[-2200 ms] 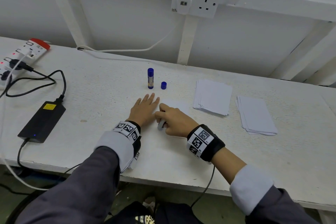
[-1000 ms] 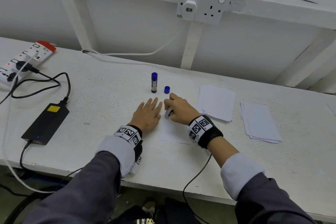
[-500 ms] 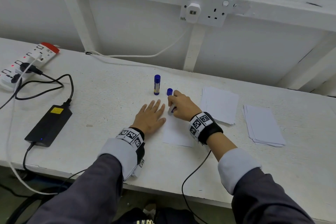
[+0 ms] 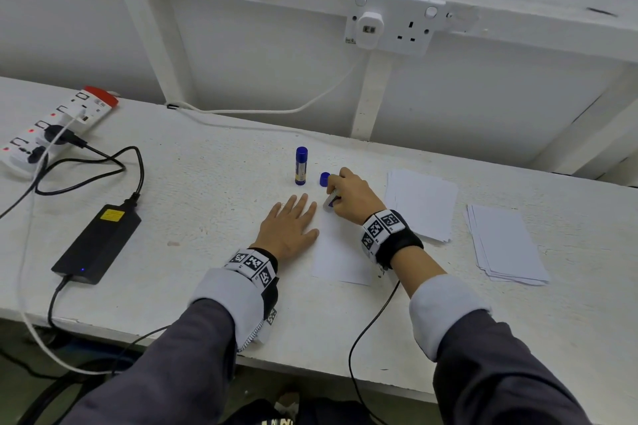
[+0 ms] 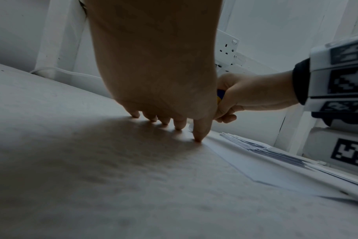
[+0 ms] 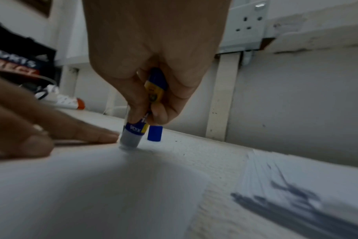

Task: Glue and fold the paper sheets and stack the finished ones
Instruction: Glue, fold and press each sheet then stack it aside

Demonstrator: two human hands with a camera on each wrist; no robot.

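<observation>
A single white paper sheet [image 4: 340, 252] lies on the table in front of me. My left hand [image 4: 290, 228] lies flat, fingers straight, pressing the table at the sheet's left edge [image 5: 225, 150]. My right hand [image 4: 352, 198] grips an uncapped blue and yellow glue stick [image 6: 137, 129], its tip pressed down on the far end of the sheet [image 6: 92, 186]. The stick's blue cap [image 4: 324, 179] stands just beyond, also seen as the cap [image 6: 155, 133] in the right wrist view. A second, capped glue stick [image 4: 301, 166] stands upright to its left.
Two stacks of white sheets lie to the right: a near stack [image 4: 423, 203] and a far-right stack [image 4: 507, 245]. A black power adapter [image 4: 98, 241] with cables and a white power strip [image 4: 55, 128] sit at the left. The wall with a socket [image 4: 393, 21] rises behind.
My right hand has slid the glue stick along the sheet from its near end to its far end, close to the blue cap. My left hand has stayed flat beside the sheet.
</observation>
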